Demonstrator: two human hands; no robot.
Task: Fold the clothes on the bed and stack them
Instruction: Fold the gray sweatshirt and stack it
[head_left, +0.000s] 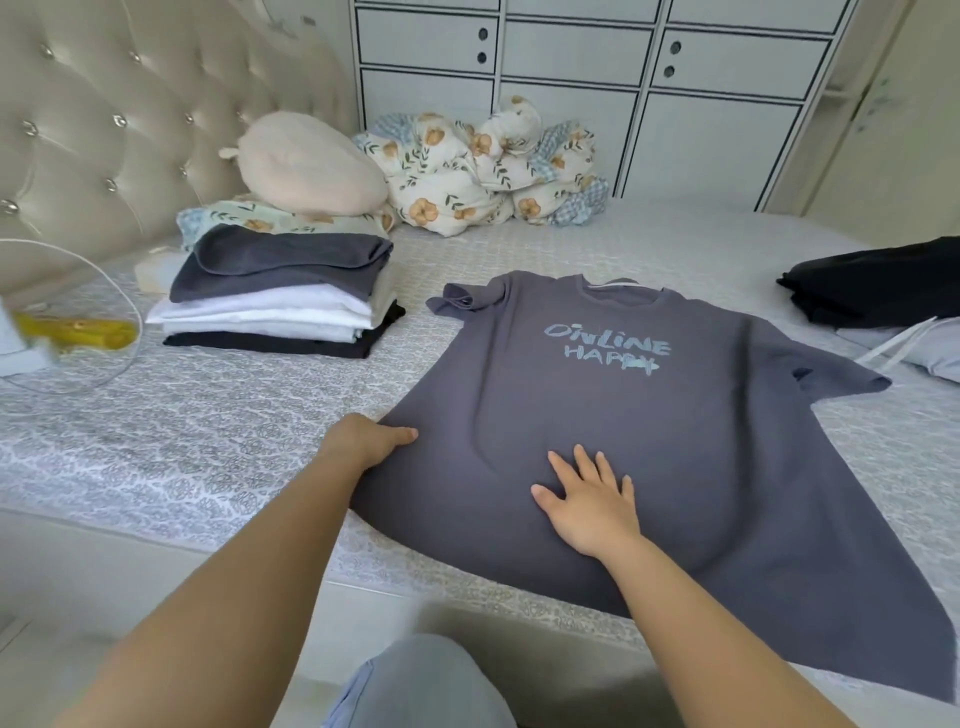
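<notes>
A grey T-shirt (623, 426) with pale blue lettering lies spread face up on the bed, its hem hanging over the near edge. My left hand (371, 439) grips the shirt's left side edge, thumb on top and fingers tucked under the cloth. My right hand (587, 499) lies flat on the lower front of the shirt with fingers spread. A stack of folded clothes (280, 296), grey on top, white in the middle and black at the bottom, sits at the left of the bed.
A black garment (878, 286) and a pale grey one with white drawstrings (914, 348) lie at the right. A cream pillow (306, 161) and a bunched floral quilt (483, 166) sit by the tufted headboard (104, 119). A white cable (119, 291) and a yellow object (78, 332) lie at the far left.
</notes>
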